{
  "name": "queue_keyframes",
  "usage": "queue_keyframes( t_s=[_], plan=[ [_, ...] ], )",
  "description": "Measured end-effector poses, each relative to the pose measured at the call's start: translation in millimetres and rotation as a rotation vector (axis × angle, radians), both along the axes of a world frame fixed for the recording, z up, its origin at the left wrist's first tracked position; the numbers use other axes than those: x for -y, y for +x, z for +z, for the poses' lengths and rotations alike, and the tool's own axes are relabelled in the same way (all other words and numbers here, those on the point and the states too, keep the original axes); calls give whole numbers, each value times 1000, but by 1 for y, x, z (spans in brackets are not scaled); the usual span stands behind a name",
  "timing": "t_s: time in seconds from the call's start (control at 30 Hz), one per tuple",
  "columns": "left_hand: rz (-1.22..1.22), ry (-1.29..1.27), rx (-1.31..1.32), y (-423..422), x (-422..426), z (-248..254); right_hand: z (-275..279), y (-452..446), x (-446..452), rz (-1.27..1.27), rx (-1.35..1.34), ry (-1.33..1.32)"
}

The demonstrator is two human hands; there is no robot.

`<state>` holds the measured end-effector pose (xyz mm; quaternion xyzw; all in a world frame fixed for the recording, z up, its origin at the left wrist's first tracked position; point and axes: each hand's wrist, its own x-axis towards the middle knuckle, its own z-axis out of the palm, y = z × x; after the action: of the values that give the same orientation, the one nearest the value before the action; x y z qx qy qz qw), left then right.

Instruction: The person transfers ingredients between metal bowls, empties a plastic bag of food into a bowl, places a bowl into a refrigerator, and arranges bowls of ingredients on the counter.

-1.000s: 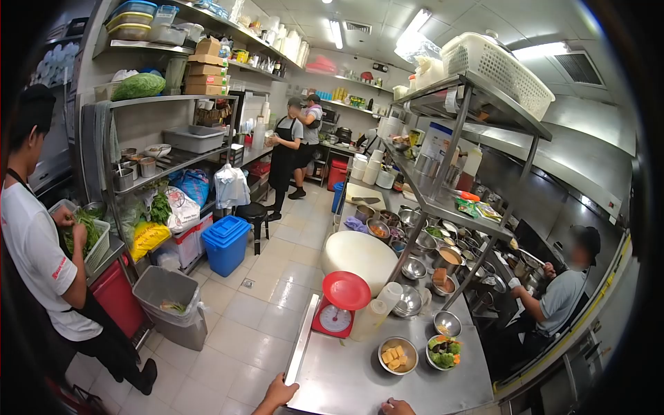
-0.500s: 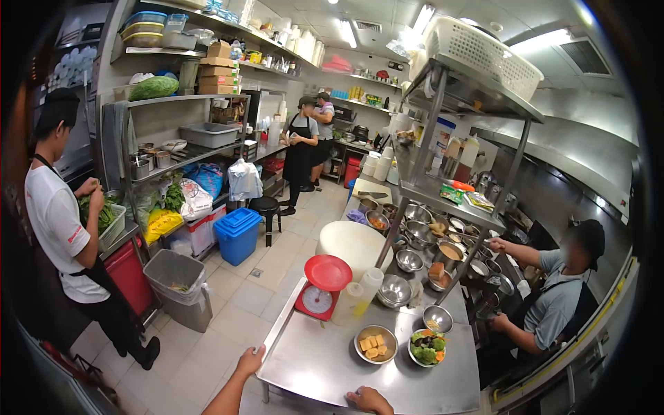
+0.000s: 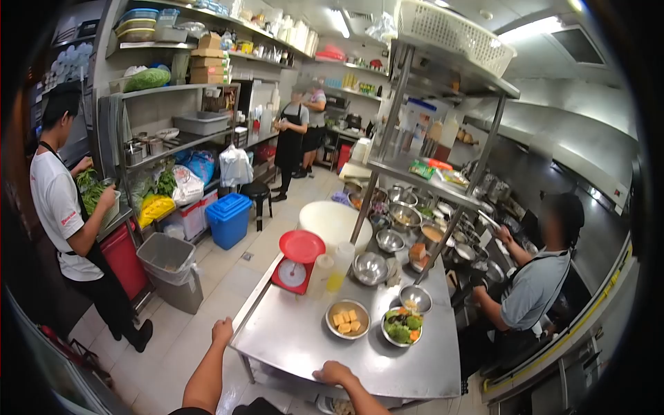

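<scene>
My left hand [image 3: 222,331] is closed, just outside the left front corner of the steel table [image 3: 297,346]; I cannot tell whether it touches the edge. Nothing shows in it. My right hand [image 3: 335,373] is at the table's front edge with its fingers curled, and no object is visible in it. Beyond it stand a metal bowl of yellow-orange cubes [image 3: 346,321] and a bowl of broccoli and carrots [image 3: 402,326]. A smaller steel bowl [image 3: 416,300] sits behind the vegetables. At the table's left side is a red kitchen scale [image 3: 292,273] beside squeeze bottles [image 3: 339,266].
A shelf rack [image 3: 425,181] rises over the table's far part, with several steel bowls below. On the right, a co-worker [image 3: 532,283] stands at the stove. Another [image 3: 72,214] handles greens on the left. A grey bin [image 3: 169,277] and blue tub [image 3: 227,221] stand on the floor.
The view has shifted, so the table and both hands appear further left. My right hand is more curled and shows more forearm. The left co-worker's hands have moved apart over the greens.
</scene>
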<state>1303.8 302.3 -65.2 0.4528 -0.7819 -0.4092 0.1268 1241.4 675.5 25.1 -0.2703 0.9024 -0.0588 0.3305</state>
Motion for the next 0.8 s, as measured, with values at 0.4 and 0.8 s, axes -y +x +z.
queue_keyframes(
  t_s=[0.4,0.8],
  plan=[
    [26,11,9,1,-1,1,-9,-21,23,-60,104,55],
    [-172,-92,86,-6,27,-32,-9,2,12,-126,79,-88]
  ],
)
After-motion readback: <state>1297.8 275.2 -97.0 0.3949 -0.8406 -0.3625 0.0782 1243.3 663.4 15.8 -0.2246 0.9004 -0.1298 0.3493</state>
